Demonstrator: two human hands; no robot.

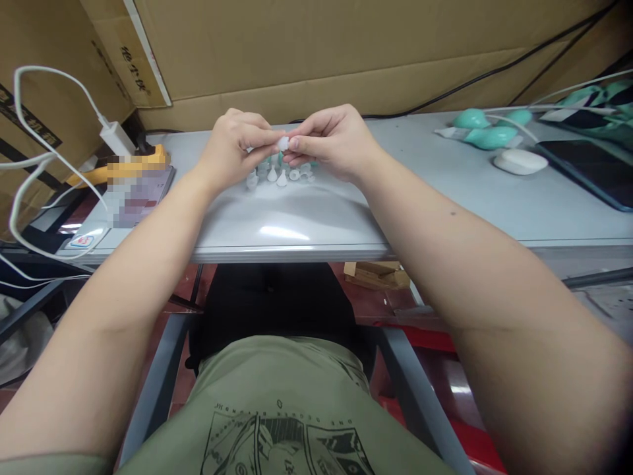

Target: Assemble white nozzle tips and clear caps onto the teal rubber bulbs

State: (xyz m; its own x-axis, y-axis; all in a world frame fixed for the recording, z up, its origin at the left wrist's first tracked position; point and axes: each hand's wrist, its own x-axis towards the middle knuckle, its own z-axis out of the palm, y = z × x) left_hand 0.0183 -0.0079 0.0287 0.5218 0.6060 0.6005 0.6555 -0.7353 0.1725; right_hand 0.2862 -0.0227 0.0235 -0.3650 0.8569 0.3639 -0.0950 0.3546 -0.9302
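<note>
Piece [283,144], small and white: held above table [435,198], toward its far edge. Left hand [240,142] and right hand [331,140] both pinch it, fingers closed. Likely light, stiff plastic, perhaps slippery; opposite sides seem best hold.

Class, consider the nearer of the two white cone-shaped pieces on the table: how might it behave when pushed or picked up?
The cone-shaped piece is small beside the left hand, so it is probably light. Its clean flare suggests stiff plastic. With one end narrower, it could roll in a curve on its side.
</note>
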